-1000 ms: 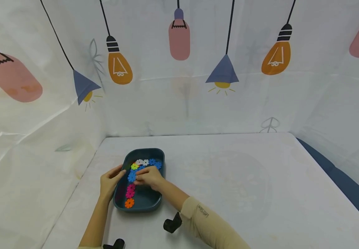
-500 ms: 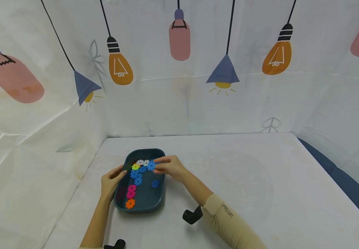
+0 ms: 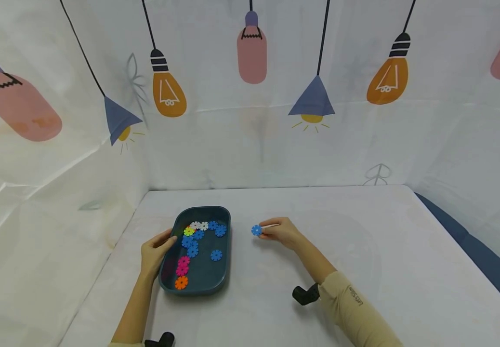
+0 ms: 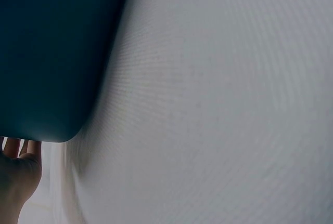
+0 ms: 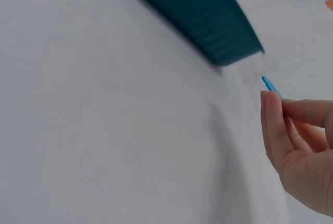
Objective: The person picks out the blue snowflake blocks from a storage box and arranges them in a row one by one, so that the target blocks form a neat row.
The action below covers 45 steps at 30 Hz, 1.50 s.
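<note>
A dark teal tray (image 3: 206, 282) stands at the left of the table, with several flower-shaped plastic pieces inside. The left hand (image 3: 153, 253) grips its left edge, thumb over the rim; in the left wrist view the fingers meet the tray's wall. To the tray's right, the right hand (image 3: 281, 232) pinches a blue flower-shaped piece (image 3: 256, 230) above the table. Edge-on in the right wrist view, the same blue piece (image 5: 269, 84) sticks out from between thumb and fingers. Inside the tray are blue pieces (image 3: 192, 248), pink pieces (image 3: 182, 266), an orange piece (image 3: 181, 282), white pieces and a yellow one.
The white table (image 3: 341, 270) reaches to a white cloth wall (image 3: 232, 144) with printed lamps at the back. A dark blue surface (image 3: 462, 236) shows past the table's right edge. A black wrist mount (image 3: 305, 295) juts out below the right forearm.
The right hand has gone into the tray's far right part, pinched a blue flower-shaped piece and carried it out to the right. The left hand keeps its hold on the tray.
</note>
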{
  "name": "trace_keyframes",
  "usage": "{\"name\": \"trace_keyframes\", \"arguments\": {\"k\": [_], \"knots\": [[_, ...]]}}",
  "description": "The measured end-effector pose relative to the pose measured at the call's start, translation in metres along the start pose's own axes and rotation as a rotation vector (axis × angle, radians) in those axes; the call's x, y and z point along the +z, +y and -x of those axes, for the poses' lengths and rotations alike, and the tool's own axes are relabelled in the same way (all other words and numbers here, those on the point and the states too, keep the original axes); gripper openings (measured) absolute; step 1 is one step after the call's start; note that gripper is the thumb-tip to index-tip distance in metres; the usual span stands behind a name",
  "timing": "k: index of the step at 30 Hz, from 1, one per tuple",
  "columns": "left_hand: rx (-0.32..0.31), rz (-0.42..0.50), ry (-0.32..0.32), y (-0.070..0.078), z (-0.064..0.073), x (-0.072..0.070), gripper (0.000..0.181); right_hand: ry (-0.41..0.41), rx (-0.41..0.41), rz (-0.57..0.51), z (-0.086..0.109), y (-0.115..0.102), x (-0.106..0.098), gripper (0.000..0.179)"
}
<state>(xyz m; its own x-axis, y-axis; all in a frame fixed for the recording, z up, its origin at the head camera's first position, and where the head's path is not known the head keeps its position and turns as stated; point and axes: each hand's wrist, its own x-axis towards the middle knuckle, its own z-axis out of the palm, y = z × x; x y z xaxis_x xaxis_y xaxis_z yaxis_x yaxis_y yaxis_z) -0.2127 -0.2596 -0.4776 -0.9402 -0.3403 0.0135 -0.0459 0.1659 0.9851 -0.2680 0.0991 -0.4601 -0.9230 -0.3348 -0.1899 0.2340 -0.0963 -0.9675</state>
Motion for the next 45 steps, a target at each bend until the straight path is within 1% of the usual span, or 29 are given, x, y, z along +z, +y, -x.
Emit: {"name": "trace_keyframes", "arguments": {"k": [3,6,8,11,16,18,21,22,24,28,30,32,37,40,45], "knots": [[0.013,-0.013,0.005,-0.001,-0.001,0.000,0.043,0.029,0.038,0.050,0.000,0.007,-0.009,0.033],[0.022,-0.018,0.009,-0.001,0.000,0.001,0.043,0.067,0.087,0.056,-0.001,0.013,-0.013,0.031],[0.025,-0.021,0.008,-0.001,0.000,0.001,0.043,0.090,0.103,0.053,-0.002,0.016,-0.014,0.030],[0.025,-0.022,0.006,-0.001,0.000,0.002,0.043,0.121,0.099,0.086,-0.003,0.018,-0.014,0.027],[0.006,-0.009,0.005,-0.001,0.000,0.001,0.043,0.189,0.078,0.231,-0.004,0.018,-0.009,0.018],[-0.008,-0.007,0.005,0.005,0.003,0.001,0.042,0.206,0.067,0.280,-0.004,0.017,-0.007,0.016],[-0.016,-0.007,0.002,0.017,0.011,0.002,0.040,0.205,0.049,0.309,-0.004,0.016,-0.004,0.016],[-0.018,-0.005,0.001,0.017,0.010,0.002,0.040,0.195,0.047,0.303,-0.004,0.015,-0.004,0.017],[-0.012,-0.009,0.000,0.015,0.009,0.002,0.041,0.156,0.042,0.250,-0.004,0.013,-0.003,0.022],[0.007,-0.011,0.002,-0.001,0.001,0.001,0.044,0.046,0.042,0.072,-0.005,0.008,0.004,0.032],[0.021,-0.017,0.005,-0.002,0.001,0.001,0.044,-0.006,0.040,-0.001,-0.006,0.004,0.010,0.035],[0.027,-0.016,0.008,-0.002,0.000,0.001,0.044,-0.044,0.033,-0.044,-0.007,0.000,0.017,0.036],[0.023,-0.022,0.014,-0.001,0.000,0.001,0.043,-0.089,0.008,-0.066,-0.009,-0.009,0.040,0.033],[0.023,-0.030,0.016,-0.001,0.000,0.002,0.043,-0.098,0.012,-0.080,-0.011,-0.013,0.055,0.033],[0.022,-0.027,0.018,-0.001,0.000,0.003,0.042,-0.139,0.018,-0.123,-0.017,-0.017,0.078,0.036]]}}
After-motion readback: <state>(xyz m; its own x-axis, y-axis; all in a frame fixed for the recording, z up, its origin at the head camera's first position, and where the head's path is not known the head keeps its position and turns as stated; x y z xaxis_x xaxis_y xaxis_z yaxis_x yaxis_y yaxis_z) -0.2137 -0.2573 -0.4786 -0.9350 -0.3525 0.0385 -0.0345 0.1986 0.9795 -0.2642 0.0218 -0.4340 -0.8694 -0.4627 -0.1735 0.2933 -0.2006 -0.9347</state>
